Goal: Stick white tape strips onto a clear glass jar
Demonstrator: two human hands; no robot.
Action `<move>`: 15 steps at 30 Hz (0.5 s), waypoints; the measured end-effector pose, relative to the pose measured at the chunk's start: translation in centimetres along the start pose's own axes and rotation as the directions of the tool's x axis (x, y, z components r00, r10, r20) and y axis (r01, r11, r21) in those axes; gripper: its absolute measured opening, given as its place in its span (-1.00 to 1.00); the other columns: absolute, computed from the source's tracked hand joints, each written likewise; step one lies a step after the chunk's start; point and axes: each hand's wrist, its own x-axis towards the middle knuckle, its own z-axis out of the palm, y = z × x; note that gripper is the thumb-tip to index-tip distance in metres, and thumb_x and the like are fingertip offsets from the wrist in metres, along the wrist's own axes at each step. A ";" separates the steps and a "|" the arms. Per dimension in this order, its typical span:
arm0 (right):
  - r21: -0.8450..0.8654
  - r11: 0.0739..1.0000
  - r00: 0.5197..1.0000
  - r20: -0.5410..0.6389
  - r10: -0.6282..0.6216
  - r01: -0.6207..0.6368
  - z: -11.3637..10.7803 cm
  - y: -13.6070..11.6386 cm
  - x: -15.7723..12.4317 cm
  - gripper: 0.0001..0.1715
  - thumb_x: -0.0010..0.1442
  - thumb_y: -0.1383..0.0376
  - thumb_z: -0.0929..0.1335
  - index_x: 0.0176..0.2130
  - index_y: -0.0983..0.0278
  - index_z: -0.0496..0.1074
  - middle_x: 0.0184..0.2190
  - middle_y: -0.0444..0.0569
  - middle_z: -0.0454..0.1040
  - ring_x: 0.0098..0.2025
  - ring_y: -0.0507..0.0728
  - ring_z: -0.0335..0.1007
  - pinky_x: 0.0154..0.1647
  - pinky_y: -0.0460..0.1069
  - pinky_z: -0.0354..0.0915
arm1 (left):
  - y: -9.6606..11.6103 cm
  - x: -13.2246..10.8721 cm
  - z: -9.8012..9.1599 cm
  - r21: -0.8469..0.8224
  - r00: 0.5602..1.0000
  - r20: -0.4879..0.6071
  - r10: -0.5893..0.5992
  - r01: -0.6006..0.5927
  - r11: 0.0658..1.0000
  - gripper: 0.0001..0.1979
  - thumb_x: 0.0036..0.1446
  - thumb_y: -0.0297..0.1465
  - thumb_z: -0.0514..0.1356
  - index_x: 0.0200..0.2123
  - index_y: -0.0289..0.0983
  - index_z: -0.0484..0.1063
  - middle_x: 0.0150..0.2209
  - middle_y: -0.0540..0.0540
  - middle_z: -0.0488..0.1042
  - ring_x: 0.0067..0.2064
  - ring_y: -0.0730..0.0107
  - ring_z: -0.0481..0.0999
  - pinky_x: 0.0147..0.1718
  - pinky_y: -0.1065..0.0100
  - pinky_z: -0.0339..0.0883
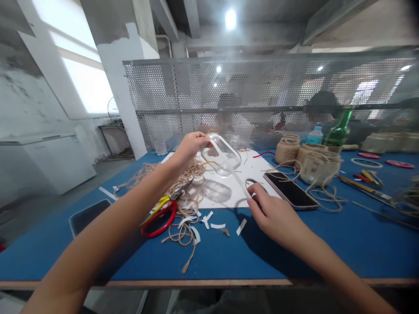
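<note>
hands (pixel 191 148) grip glass bottle (pixel 221 155), white strip (pixel 240 179)

Bare forearms (pixel 108 222) taper to slim hands (pixel 275 218), the fingernails (pixel 253 188) seemingly short.

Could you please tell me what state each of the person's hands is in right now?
Left hand: closed, holding a clear glass bottle.
Right hand: closed, pinching a white strip that runs to the bottle.

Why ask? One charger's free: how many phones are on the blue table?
2. One phone lies by the right hand, at the edge of the white sheet; the other phone lies at the left edge of the table, beside the left forearm. Another may be hidden.
</note>
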 end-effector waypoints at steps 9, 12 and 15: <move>-0.042 0.999 0.985 -0.171 -0.011 0.004 -2.3 0.6 -0.7 -0.84 0.21 0.26 0.11 -0.23 0.22 0.19 -0.57 -0.14 0.37 -0.53 0.09 0.33 -0.53 -0.07 -0.03 | -0.4 -0.9 0.0 0.071 0.998 -0.065 0.008 -0.004 0.997 -0.87 -0.15 -0.37 0.15 -0.57 -0.33 0.35 -0.54 -0.05 0.43 -0.46 0.45 0.33 -0.41 0.39 0.15; -0.034 0.999 0.981 -0.192 -0.006 -0.001 -2.8 0.4 -0.9 -0.85 0.21 0.25 0.12 -0.24 0.21 0.20 -0.57 -0.18 0.37 -0.54 0.07 0.32 -0.53 -0.08 -0.02 | -1.0 -0.6 0.1 0.097 0.996 -0.089 0.030 -0.021 0.995 -0.87 -0.14 -0.37 0.16 -0.57 -0.34 0.35 -0.54 -0.05 0.43 -0.49 0.48 0.30 -0.43 0.40 0.14; -0.076 0.997 0.983 -0.185 -0.001 -0.013 -2.5 0.7 -0.5 -0.84 0.21 0.25 0.12 -0.23 0.20 0.20 -0.56 -0.17 0.39 -0.53 0.08 0.34 -0.53 -0.08 -0.02 | -1.1 -0.6 0.1 0.089 0.994 -0.106 0.013 -0.003 0.996 -0.87 -0.14 -0.36 0.16 -0.56 -0.33 0.35 -0.52 -0.06 0.44 -0.52 0.49 0.28 -0.47 0.40 0.12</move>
